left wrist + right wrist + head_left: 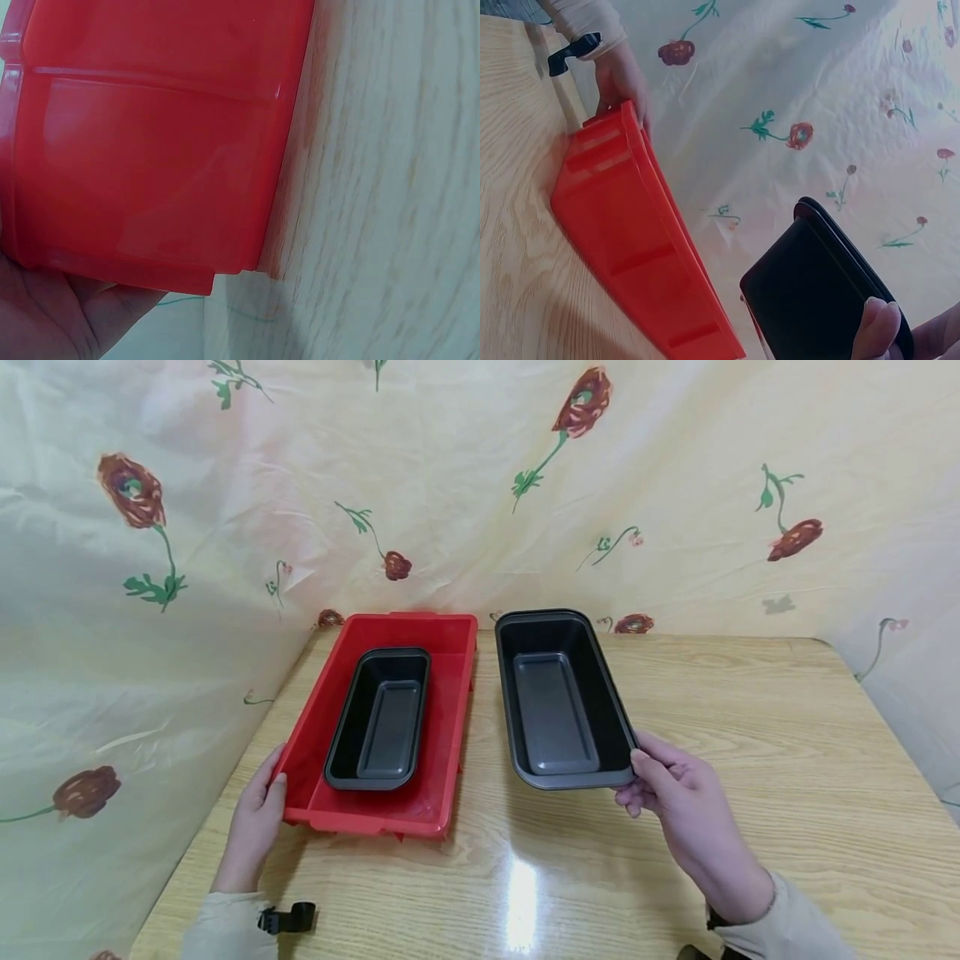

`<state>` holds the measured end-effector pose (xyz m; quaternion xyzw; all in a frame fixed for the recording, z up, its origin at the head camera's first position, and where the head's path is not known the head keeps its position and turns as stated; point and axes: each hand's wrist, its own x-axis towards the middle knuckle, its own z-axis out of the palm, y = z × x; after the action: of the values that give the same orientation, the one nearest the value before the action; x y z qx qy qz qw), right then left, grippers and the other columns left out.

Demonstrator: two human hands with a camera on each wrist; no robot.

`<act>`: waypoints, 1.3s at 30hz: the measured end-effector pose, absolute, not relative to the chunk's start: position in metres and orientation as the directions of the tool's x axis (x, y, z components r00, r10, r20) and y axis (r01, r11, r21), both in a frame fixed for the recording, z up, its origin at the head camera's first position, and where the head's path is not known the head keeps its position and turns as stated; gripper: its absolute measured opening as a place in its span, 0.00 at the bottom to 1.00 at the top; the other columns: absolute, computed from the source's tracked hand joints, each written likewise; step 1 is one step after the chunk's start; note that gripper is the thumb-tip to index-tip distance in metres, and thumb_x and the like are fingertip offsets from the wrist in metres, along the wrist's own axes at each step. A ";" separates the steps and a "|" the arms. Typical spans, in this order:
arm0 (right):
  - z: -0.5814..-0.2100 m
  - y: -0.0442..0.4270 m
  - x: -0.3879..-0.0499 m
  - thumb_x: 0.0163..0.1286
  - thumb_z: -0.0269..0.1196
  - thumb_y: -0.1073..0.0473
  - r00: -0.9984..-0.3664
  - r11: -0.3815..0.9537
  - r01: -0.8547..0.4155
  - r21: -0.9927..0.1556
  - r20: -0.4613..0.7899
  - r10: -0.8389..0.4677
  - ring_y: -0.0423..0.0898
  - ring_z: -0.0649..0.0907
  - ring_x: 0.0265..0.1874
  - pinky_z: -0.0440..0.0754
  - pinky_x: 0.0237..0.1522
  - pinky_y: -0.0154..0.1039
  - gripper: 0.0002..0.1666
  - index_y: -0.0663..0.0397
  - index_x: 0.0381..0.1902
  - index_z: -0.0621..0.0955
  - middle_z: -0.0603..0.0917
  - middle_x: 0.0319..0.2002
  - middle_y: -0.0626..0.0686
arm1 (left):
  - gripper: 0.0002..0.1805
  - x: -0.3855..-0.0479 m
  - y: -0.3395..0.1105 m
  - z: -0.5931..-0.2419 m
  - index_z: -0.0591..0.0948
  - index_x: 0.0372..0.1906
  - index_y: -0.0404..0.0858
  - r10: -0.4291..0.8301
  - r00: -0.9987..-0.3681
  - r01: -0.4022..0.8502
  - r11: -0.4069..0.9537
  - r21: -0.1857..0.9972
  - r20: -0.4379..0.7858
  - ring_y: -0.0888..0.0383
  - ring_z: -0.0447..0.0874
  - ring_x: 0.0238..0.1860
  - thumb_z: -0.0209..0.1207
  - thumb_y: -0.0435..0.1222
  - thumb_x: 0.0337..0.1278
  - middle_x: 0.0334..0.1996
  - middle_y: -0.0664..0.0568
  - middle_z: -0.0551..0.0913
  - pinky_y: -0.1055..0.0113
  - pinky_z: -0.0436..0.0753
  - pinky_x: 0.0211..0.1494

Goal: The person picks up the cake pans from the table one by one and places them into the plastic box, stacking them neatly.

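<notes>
A red plastic tray [442, 735] stands on the wooden table, and a black loaf pan [392, 718] lies inside it. My left hand [258, 822] grips the tray's near left corner, thumb over the rim; the left wrist view shows the hand [56, 315] at the corner of the red wall [150, 172]. To the right of the tray, my right hand [690, 814] holds a second black loaf pan [558, 710] by its near right corner, thumb on the rim. In the right wrist view this pan [810, 292] is raised and tilted, its underside showing, apart from the tray [645, 232].
The wood-grain table [750, 735] extends to the right of the held pan and along the front. A flower-printed cloth [450, 485] hangs behind the table and along its left side. A black strap [288, 918] is on the left wrist.
</notes>
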<state>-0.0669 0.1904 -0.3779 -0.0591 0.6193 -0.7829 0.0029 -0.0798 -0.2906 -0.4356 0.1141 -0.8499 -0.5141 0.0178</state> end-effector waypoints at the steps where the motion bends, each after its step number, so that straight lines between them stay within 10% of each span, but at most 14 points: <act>1: -0.378 0.189 -0.068 0.76 0.52 0.66 -0.992 -0.235 -0.072 -0.969 0.093 -0.081 0.42 0.83 0.22 0.79 0.23 0.32 0.17 0.53 0.58 0.79 0.86 0.28 0.55 | 0.29 -0.080 -0.291 -0.436 0.51 0.78 0.48 -0.211 -0.973 -0.175 0.442 0.880 -0.088 0.39 0.64 0.65 0.38 0.41 0.78 0.73 0.38 0.57 0.75 0.76 0.48; 13: -0.373 0.175 -0.075 0.77 0.51 0.64 -0.992 -0.205 -0.042 -0.978 0.064 -0.105 0.40 0.83 0.22 0.79 0.23 0.31 0.29 0.82 0.66 0.62 0.86 0.28 0.53 | 0.29 -0.080 -0.291 -0.436 0.52 0.78 0.46 -0.211 -0.975 -0.163 0.443 0.882 -0.074 0.38 0.64 0.65 0.38 0.41 0.78 0.72 0.38 0.58 0.78 0.75 0.45; 39: -0.365 0.144 -0.082 0.76 0.50 0.65 -0.995 -0.148 0.030 -0.989 -0.015 -0.097 0.40 0.83 0.21 0.80 0.23 0.30 0.25 0.76 0.66 0.66 0.85 0.26 0.50 | 0.29 -0.081 -0.292 -0.437 0.51 0.78 0.47 -0.208 -0.974 -0.176 0.431 0.885 -0.092 0.39 0.62 0.66 0.37 0.40 0.78 0.74 0.38 0.55 0.77 0.74 0.48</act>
<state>-0.0819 0.1441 -0.3652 -0.0259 0.6513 -0.7572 0.0419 -0.0806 -0.2921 -0.4370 0.1137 -0.8458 -0.5209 0.0154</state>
